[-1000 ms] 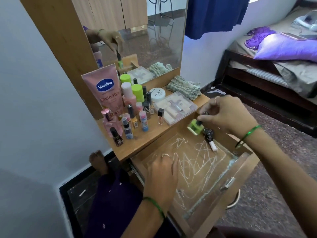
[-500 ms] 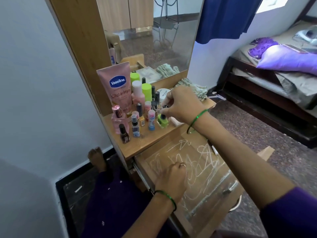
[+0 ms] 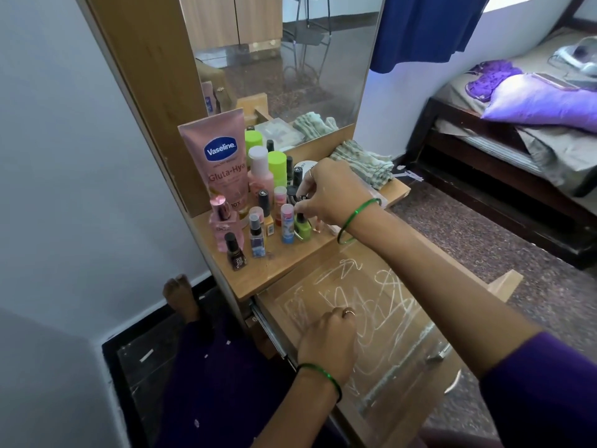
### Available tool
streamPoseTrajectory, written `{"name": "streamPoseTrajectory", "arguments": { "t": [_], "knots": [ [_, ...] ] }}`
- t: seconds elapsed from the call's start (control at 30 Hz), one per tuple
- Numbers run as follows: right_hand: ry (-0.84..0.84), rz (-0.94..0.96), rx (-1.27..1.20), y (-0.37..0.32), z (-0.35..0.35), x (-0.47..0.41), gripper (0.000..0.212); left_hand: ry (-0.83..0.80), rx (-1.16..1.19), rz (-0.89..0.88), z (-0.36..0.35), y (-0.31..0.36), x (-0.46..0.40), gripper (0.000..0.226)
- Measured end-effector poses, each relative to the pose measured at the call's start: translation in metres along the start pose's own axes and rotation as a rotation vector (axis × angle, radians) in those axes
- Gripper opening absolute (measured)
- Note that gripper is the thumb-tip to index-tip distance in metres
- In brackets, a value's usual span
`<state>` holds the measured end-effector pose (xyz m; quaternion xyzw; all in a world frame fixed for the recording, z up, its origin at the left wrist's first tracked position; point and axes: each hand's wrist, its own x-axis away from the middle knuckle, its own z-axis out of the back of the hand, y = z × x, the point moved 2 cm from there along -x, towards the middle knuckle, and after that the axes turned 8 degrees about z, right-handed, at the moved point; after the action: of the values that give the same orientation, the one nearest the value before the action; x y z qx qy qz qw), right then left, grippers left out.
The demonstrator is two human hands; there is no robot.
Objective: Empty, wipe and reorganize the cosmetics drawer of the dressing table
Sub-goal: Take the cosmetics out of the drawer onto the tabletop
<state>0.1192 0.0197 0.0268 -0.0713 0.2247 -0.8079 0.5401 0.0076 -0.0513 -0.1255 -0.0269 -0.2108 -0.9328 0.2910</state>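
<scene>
1. Head view, looking down: dressing table top point(image 3: 290, 270) w/ open drawer point(image 3: 371, 334) pulled out below it. Drawer floor bears white scribble marks; nothing visible lying in it.
2. Right hand point(image 3: 329, 195) reaches over the table top, fingertips curled down round the black cap of a green nail polish bottle point(image 3: 303, 228), which stands upright on the top among the other cosmetics. Whether the grip is tight cannot be told (fingers partly hide the cap). Green bangle point(image 3: 357, 219) on that wrist.
3. Left hand point(image 3: 328, 337) rests inside the drawer near its left side, fingers curled loosely, knuckles up; it holds nothing visible. Ring on one finger, green bangle on the wrist.
4. Cosmetics cluster, rear left of the top: pink lotion tube point(image 3: 219, 163) standing against the mirror frame; pink bottle w/ white cap point(image 3: 260, 176); green-capped bottles behind it; pink perfume bottle point(image 3: 223, 221); dark nail polish point(image 3: 235, 252) at the front; small spray bottle point(image 3: 256, 239); striped lip balm point(image 3: 287, 226) just left of the green bottle.
5. Folded cloth point(image 3: 361, 163) lies at the rear right of the top, under the mirror point(image 3: 290, 59).
6. Background: bed w/ purple pillow point(image 3: 542, 101) at right; blue curtain point(image 3: 420, 27) above.
</scene>
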Motion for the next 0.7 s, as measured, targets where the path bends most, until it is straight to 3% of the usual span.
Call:
{"name": "streamPoseTrajectory", "arguments": {
  "t": [0.17,0.27,0.33,0.5,0.6,0.7],
  "knots": [
    [0.072,-0.030,-0.033,0.017,0.027,0.011,0.020,-0.004,0.012,0.016,-0.003,-0.001,-0.002,0.014],
    [0.148,-0.149,-0.095,0.058,0.056,0.033,0.010,-0.014,0.013,0.044,-0.007,-0.002,-0.004,0.014],
    [0.159,-0.255,-0.001,0.094,0.067,0.052,0.006,-0.012,0.012,0.055,-0.009,-0.001,-0.006,0.013],
    [-0.028,-0.448,0.190,0.166,0.023,0.081,0.011,0.008,0.005,0.067,-0.013,-0.002,-0.008,0.013],
    [-0.176,-0.372,0.285,0.177,-0.016,0.085,0.020,0.015,-0.015,0.070,-0.012,0.000,-0.008,0.015],
    [-0.194,-0.235,0.412,0.177,-0.040,0.085,0.021,0.023,-0.022,0.075,-0.012,0.000,-0.009,0.016]
  ]
}}
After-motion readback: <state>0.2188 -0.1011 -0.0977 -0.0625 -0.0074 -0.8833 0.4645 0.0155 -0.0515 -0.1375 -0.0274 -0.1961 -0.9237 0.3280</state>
